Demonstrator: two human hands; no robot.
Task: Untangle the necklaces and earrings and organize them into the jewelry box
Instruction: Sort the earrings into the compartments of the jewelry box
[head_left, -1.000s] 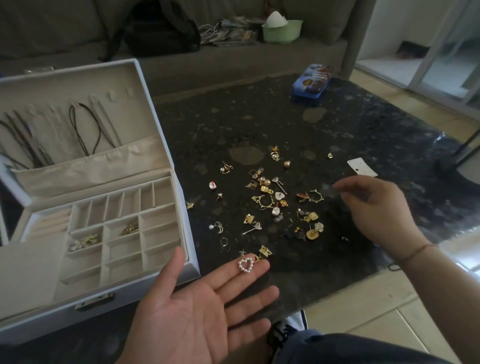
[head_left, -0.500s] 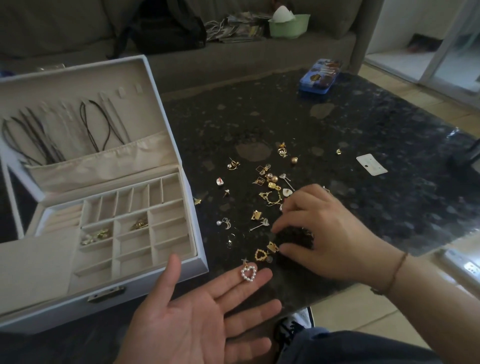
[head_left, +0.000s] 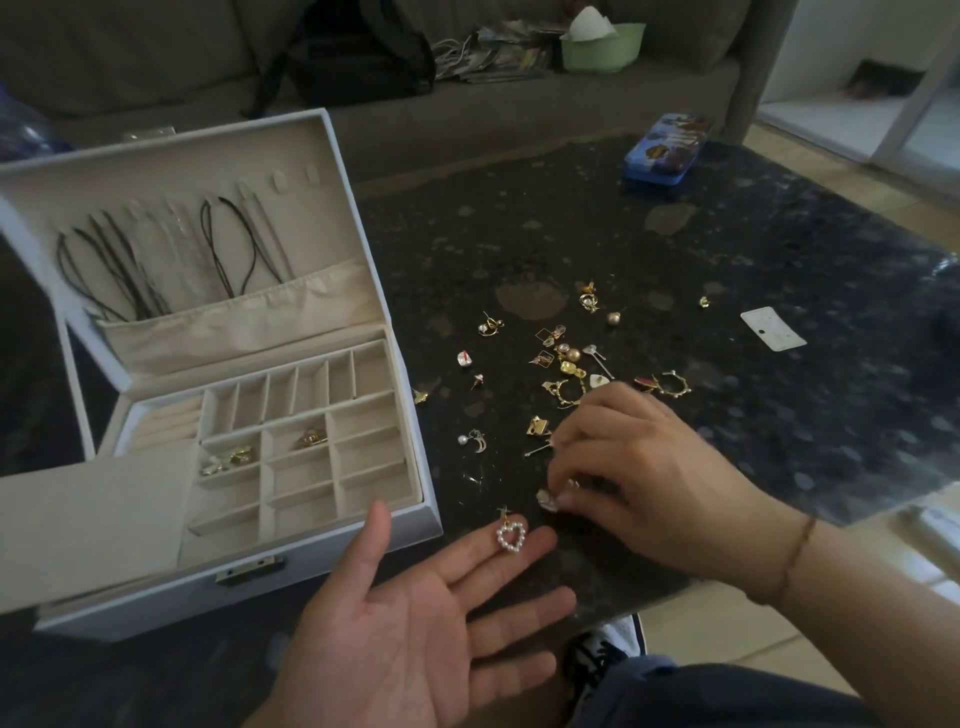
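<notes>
1. The left hand (head_left: 415, 618) lies palm up, fingers straight, with a pearl heart earring (head_left: 511, 537) resting on its fingertips.
2. The right hand (head_left: 639, 483), at two o'clock from it, curls its fingers, pinching a small piece I cannot identify.
3. Loose earrings (head_left: 566, 369) scatter at twelve o'clock; the jewelry box (head_left: 332, 551) stands open at nine.
4. These pieces look light and fiddly; pinch by the post.

The left hand (head_left: 415, 618) lies palm up, low in the view, with straight fingers spread a little and the thumb standing out to the side. The right hand (head_left: 639, 488) comes in from the right, palm down, its fingers curled and the fingertips (head_left: 558, 501) pressed together. The right wrist carries a thin bracelet (head_left: 792, 558).
</notes>
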